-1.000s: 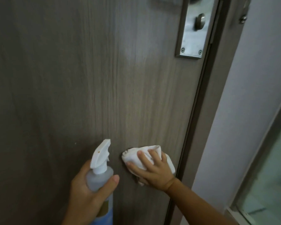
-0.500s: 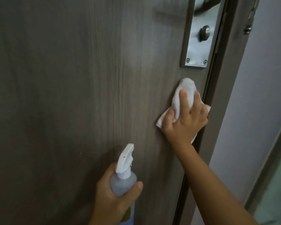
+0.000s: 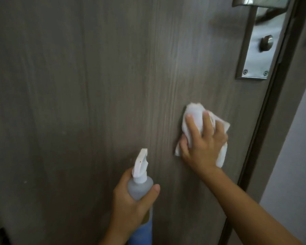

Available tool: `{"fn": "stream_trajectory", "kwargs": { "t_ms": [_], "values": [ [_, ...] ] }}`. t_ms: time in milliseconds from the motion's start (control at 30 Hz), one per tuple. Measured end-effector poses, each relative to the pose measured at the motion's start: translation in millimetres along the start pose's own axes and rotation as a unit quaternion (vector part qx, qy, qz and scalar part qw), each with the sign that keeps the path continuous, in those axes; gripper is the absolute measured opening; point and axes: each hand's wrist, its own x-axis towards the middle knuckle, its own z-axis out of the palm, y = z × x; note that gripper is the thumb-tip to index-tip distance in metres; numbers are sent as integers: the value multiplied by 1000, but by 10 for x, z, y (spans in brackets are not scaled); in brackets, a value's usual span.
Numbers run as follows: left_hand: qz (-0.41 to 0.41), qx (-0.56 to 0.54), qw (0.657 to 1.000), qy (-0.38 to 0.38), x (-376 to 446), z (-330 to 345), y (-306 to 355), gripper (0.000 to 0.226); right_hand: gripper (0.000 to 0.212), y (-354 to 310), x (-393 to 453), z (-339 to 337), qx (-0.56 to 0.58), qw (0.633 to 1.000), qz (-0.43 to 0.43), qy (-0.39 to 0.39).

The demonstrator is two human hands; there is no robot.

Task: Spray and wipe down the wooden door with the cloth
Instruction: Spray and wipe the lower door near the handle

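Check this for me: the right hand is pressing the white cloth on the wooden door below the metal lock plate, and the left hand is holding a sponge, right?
Not quite. The left hand holds a spray bottle, not a sponge; the head view shows its white nozzle. The rest stands: the right hand presses the white cloth on the wooden door below the metal lock plate.

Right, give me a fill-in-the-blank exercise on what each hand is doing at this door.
1. The right hand presses a white ____ flat against the wooden door.
2. The left hand holds a ____ bottle, nozzle up.
3. The metal lock plate sits ____ the right hand, near the door's edge.

Missing words: cloth; spray; above.
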Motion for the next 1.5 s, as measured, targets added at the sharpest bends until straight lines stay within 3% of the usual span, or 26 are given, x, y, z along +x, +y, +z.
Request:
{"fn": "stream_trajectory", "kwargs": {
  "t_ms": [133, 233, 300, 400, 500, 633, 700, 800, 900, 1300, 1500],
  "values": [
    [12, 9, 999, 36, 104, -235, 137, 57, 62, -480, 807, 97, 3, 1000, -6, 7],
    [7, 14, 998, 55, 78, -316, 102, 57, 61, -697, 784, 136, -11, 999, 42, 21],
    [5, 11, 998, 68, 29, -314, 48, 57, 62, -764, 557, 156, -5, 999, 27, 24],
    [4, 5, 998, 63, -39, -293, 3, 55, 72, -711, -162, 174, -28, 990, -139, -24],
    [8, 1, 999, 52, -53, -328, 28, 58, 74, -418, -777, 178, -57, 943, -320, -67],
    [0, 4, 999, 41, -21, -413, 86, 61, 71, -220, -587, 134, -37, 921, -376, -92],
    [4, -1, 999, 42, 9, -449, 145, 55, 75, -200, -207, 86, -34, 940, -328, -85],
    [14, -14, 1000, 15, 60, -436, 213, 50, 68, -153, 507, 35, -23, 990, -140, -11],
    [5, -34, 999, 3, 115, -335, 218, 55, 61, -180, 777, 51, -17, 998, -42, 48],
    [40, 29, 999, -15, 372, 108, 355, 34, 63, -181, 710, 121, -29, 995, -54, 78],
    [28, 49, 998, 2, 270, -73, 171, 47, 63, -189, 692, 121, -32, 996, -50, 68]
  ]
}}
